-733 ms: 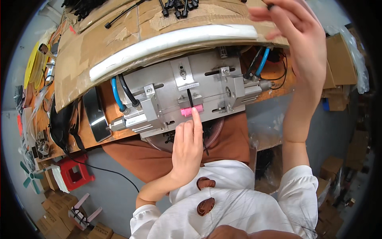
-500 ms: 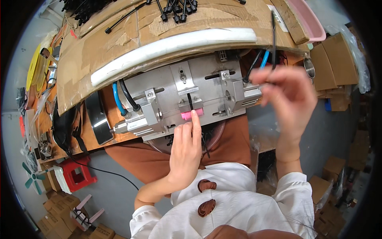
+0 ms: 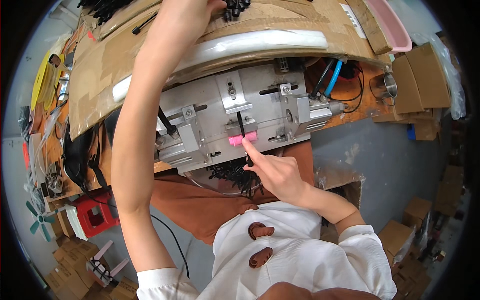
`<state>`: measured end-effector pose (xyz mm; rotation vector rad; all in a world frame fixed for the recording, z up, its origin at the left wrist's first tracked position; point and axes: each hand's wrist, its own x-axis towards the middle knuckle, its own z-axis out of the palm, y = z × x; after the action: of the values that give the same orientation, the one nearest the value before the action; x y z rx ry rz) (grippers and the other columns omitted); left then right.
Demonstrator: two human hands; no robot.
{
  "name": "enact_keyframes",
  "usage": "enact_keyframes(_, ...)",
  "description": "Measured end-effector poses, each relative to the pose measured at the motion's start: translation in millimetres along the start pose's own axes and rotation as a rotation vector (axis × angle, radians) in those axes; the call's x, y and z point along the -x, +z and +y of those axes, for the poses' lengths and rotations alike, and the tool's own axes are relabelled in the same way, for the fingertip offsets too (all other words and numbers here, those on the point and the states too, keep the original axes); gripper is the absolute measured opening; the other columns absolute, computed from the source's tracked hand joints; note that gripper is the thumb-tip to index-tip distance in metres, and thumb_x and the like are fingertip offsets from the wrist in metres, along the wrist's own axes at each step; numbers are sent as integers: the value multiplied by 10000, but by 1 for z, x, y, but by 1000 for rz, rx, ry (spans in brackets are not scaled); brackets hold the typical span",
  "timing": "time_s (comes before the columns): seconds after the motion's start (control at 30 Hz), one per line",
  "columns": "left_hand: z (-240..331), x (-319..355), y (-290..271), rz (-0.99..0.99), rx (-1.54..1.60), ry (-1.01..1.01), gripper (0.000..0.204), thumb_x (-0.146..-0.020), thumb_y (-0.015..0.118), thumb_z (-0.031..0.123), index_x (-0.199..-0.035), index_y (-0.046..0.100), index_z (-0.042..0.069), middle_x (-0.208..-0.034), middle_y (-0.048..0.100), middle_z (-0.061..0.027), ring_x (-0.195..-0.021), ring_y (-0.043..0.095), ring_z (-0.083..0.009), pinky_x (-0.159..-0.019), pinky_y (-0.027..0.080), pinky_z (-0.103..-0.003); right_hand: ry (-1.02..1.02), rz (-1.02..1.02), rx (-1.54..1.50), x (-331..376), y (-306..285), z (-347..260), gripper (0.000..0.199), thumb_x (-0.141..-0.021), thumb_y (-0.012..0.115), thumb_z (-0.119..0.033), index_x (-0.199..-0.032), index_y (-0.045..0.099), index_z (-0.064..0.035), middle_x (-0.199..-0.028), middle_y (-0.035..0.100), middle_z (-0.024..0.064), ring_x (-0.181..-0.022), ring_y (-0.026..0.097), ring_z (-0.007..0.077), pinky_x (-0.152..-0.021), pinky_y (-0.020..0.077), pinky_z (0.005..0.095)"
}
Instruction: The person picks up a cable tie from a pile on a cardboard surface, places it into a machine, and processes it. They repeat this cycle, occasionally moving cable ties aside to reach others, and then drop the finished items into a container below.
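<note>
A grey metal fixture (image 3: 260, 107) sits at the workbench edge, with a pink block (image 3: 242, 139) at its front. A thin black cable tie (image 3: 240, 124) stands in the slot above the block. My right hand (image 3: 277, 175) pinches the tie's lower end, and its index fingertip touches the pink block. My left arm reaches up across the cardboard cover (image 3: 100, 75). My left hand (image 3: 187, 12) is at the top edge beside a heap of black ties (image 3: 235, 6); its fingers are cut off by the rim, so its grip is hidden.
A white tube (image 3: 260, 40) lies along the cardboard. Blue hoses (image 3: 332, 77) and a metal cup (image 3: 385, 86) are at the right, with a pink tray (image 3: 390, 25) behind. Loose black ties (image 3: 232, 175) hang under the fixture. A red stool (image 3: 95, 215) and cardboard boxes (image 3: 420, 75) stand around.
My left hand left the pink block and rose to the heap at the top. My right hand came down with the black tie and now holds it at the pink block.
</note>
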<state>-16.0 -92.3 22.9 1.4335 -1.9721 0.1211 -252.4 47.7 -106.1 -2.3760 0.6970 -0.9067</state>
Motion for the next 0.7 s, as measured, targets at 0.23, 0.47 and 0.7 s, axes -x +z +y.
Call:
enact_keyframes(0.23, -5, 30, -40, 17, 110, -142, 139, -851, 623, 38, -986, 616, 7, -921, 628, -79, -895, 569, -209, -800, 451, -308, 39, -157, 124, -15, -28, -10, 596, -721, 735, -41, -1281, 540, 14, -719, 625, 59, -530, 577, 174, -473, 451, 292)
enact_keyframes(0.47, 6, 69, -59, 74, 579, -385, 219, -890, 624, 38, -1107, 649, 23, -972, 630, -9, -904, 575, -77, -862, 432, -217, -130, 312, 909, -185, -133, 79, 188, -927, 570, -132, -1077, 606, -26, -894, 645, 142, -801, 626, 240, -713, 500, 358)
enact_keyframes(0.7, 101, 167, -24, 110, -4, -278, 740, -705, 642, -126, -1399, 405, -25, -889, 543, -86, -780, 482, -230, -753, 433, -342, 24, -57, 609, -222, -162, 86, 260, -822, 585, -32, -1081, 598, -5, -746, 632, 124, -700, 612, 190, -654, 488, 324)
